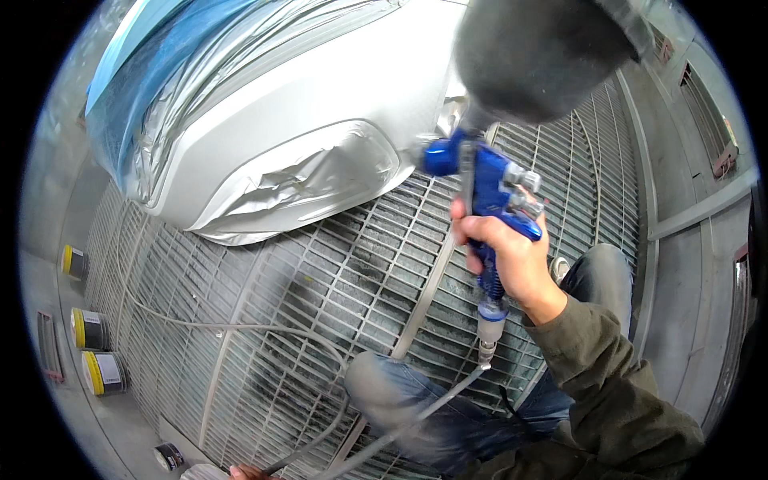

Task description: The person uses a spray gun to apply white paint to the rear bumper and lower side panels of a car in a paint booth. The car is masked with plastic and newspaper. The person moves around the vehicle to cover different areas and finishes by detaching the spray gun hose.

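Observation:
My right hand grips a blue spray gun with a dark grey cup on top and a hose fitting below. My left hand, partly cut off at the bottom edge, is closed around a grey hose. Beyond the gun is a pale silver-white body panel, perhaps a bumper, with crumpled silver paint-covered masking on its lower insert and blue plastic sheeting at its left.
My bent knees rest over a metal floor grating, crossed by hoses. Several yellow-and-dark cans stand along the left side. Grey walls with vents border the right.

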Available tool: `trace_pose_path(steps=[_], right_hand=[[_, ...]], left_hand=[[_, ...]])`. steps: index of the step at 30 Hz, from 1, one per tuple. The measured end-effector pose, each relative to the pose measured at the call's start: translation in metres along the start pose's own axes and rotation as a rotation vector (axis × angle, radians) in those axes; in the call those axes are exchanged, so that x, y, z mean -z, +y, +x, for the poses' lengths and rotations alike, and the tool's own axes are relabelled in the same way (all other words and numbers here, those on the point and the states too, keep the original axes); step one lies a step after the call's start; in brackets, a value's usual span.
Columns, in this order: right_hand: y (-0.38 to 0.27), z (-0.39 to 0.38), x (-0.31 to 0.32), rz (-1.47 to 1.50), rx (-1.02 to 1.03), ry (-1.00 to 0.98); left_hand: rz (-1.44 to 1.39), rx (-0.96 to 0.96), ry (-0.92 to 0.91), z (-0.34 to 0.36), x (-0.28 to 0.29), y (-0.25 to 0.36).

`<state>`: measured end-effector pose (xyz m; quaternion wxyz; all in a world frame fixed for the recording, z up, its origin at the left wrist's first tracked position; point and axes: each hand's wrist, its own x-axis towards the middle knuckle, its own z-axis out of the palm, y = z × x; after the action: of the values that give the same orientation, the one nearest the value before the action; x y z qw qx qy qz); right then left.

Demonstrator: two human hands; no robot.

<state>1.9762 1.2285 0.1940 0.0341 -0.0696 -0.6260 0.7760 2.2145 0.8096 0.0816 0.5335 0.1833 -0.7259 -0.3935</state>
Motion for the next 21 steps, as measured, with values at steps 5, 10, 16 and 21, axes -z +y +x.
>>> trace_pose_path(steps=[5,10,16,21], right_hand=[[0.003,-0.005,0.060,-0.010,0.081,0.292],[-0.015,0.029,0.124,0.065,0.152,0.280],[-0.012,0.082,0.214,0.093,0.312,0.331],[0.007,0.131,0.305,0.192,0.375,0.296]], left_hand=[[0.143,-0.007,-0.129,-0.007,-0.008,-0.005],[0.030,0.032,-0.107,-0.044,-0.049,0.010],[0.016,0.052,-0.043,-0.103,-0.095,0.038],[0.324,0.314,-0.170,-0.140,-0.140,0.088]])
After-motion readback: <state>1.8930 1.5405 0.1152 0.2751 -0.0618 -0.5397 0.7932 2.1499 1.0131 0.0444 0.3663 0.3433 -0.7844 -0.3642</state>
